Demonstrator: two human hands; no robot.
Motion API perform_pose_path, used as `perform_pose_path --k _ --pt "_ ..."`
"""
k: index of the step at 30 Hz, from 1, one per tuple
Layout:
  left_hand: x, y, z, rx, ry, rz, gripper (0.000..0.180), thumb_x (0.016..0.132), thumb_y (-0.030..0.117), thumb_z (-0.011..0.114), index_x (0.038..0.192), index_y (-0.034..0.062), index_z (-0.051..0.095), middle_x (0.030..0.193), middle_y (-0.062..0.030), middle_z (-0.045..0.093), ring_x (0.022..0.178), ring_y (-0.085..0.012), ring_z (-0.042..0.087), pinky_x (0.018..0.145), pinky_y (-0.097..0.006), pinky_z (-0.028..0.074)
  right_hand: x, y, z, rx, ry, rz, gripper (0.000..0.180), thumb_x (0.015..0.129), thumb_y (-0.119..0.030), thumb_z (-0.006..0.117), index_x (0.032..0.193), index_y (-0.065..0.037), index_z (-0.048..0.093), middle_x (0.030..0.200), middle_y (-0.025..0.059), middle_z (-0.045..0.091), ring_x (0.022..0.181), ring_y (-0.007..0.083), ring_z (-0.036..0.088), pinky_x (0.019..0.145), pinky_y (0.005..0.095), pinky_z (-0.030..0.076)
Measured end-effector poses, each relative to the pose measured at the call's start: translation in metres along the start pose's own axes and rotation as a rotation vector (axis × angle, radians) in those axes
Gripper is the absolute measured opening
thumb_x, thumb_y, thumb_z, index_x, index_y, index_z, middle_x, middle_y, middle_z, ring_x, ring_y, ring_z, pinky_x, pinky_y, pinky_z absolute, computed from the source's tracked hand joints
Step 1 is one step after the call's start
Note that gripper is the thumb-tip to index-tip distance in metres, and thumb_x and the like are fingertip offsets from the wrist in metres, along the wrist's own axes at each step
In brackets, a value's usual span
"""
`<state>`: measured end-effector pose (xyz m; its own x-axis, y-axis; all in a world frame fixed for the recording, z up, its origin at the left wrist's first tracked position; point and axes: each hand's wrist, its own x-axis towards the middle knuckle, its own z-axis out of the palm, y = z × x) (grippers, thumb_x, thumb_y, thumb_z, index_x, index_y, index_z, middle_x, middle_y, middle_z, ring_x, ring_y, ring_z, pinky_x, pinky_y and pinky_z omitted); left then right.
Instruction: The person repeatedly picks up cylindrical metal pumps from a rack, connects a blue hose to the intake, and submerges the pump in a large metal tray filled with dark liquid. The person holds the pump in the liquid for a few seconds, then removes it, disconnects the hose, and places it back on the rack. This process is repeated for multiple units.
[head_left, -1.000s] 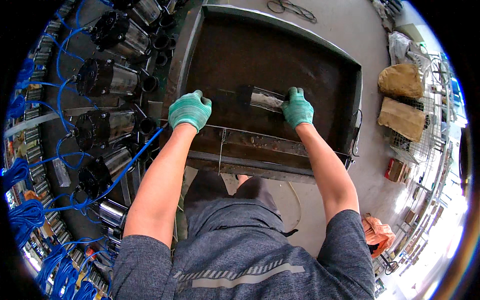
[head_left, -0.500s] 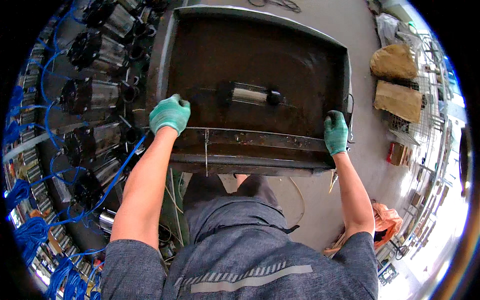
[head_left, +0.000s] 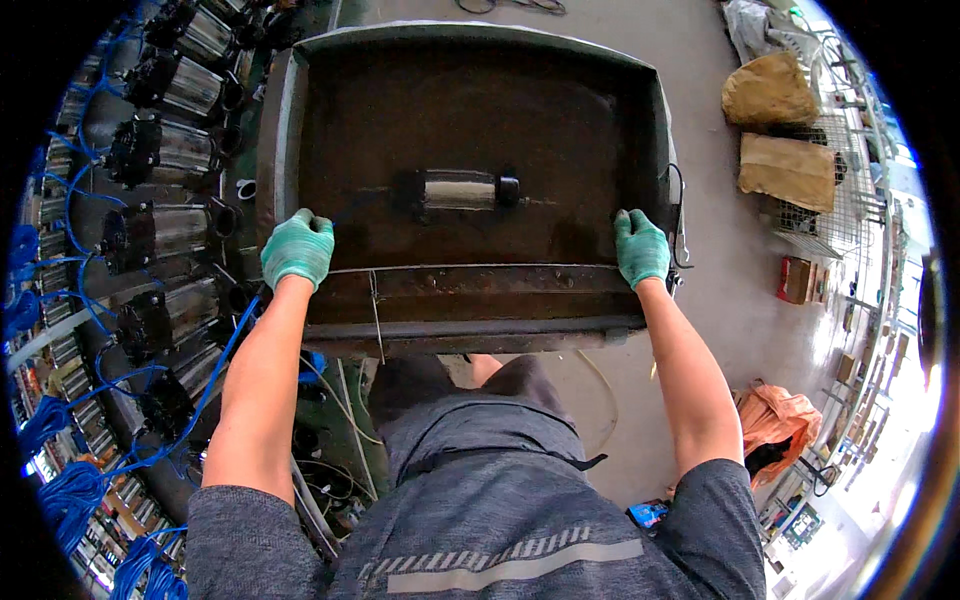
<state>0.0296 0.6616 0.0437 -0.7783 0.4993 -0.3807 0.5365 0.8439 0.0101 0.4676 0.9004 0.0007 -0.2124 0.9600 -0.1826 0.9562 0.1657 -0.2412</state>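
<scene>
A large rectangular dark metal tray (head_left: 450, 110) with raised walls fills the upper middle of the view. My left hand (head_left: 298, 248), in a green glove, closes over its left side wall by the near corner. At the opposite side my right hand (head_left: 642, 247), gloved the same, has its fingers closed on the right wall. Inside the tray lies a cylindrical part (head_left: 460, 190) with a pale ribbed middle, black ends and a thin shaft. Both hands are apart from this part. A crossbar (head_left: 480, 280) spans the tray's near side.
At left stand several motor-like cylinders (head_left: 165, 150) in a row, with blue cables (head_left: 75, 495) beside them. Brown sacks (head_left: 785, 172) lie on a wire cage (head_left: 835, 215) at right. A small box (head_left: 797, 280) and an orange bag (head_left: 775, 425) are on the floor.
The tray, my hands and the surroundings have shifted left in the view. The tray now appears more level, and my right hand sits slightly higher. Both hands stay on the side walls.
</scene>
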Motion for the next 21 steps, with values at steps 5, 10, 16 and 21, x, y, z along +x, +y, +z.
perform_pose_path --k 5,10,16,21 --pt "-0.0012 0.0015 0.0007 0.01 -0.013 -0.011 0.035 0.096 0.042 0.054 0.111 0.0168 0.073 0.112 -0.0176 0.074 0.106 -0.0426 0.069 0.091 -0.052 0.056 0.0021 -0.0014 -0.0024 -0.035 -0.055 0.037 0.041 0.103 -0.047 0.049 0.103 -0.012 0.068 0.1 0.0242 0.071 0.097 0.0491 0.066 0.082 0.059 0.051" --pt "0.0002 0.0033 0.0013 0.018 -0.024 -0.025 0.035 0.097 0.043 0.055 0.11 0.0166 0.074 0.113 -0.0183 0.073 0.106 -0.0424 0.069 0.091 -0.051 0.056 0.0034 -0.0011 -0.0016 -0.054 -0.064 0.043 0.04 0.103 -0.048 0.049 0.103 -0.013 0.069 0.1 0.0239 0.072 0.098 0.0485 0.066 0.084 0.0589 0.052" --pt "0.0007 0.0023 0.0041 0.024 0.01 -0.007 0.035 0.097 0.043 0.054 0.108 0.016 0.074 0.11 -0.019 0.074 0.103 -0.0429 0.069 0.089 -0.052 0.056 0.0016 -0.0041 -0.004 -0.046 -0.058 0.042 0.039 0.103 -0.047 0.049 0.103 -0.014 0.069 0.1 0.023 0.072 0.096 0.0479 0.066 0.084 0.0581 0.052" --pt "0.001 0.002 0.0055 0.024 0.028 0.01 0.035 0.097 0.042 0.054 0.105 0.0148 0.074 0.108 -0.0198 0.073 0.102 -0.0437 0.069 0.087 -0.053 0.056 0.0016 -0.0065 -0.0075 -0.064 -0.077 0.042 0.039 0.104 -0.047 0.048 0.102 -0.013 0.068 0.099 0.0226 0.072 0.096 0.0478 0.066 0.083 0.0577 0.053"
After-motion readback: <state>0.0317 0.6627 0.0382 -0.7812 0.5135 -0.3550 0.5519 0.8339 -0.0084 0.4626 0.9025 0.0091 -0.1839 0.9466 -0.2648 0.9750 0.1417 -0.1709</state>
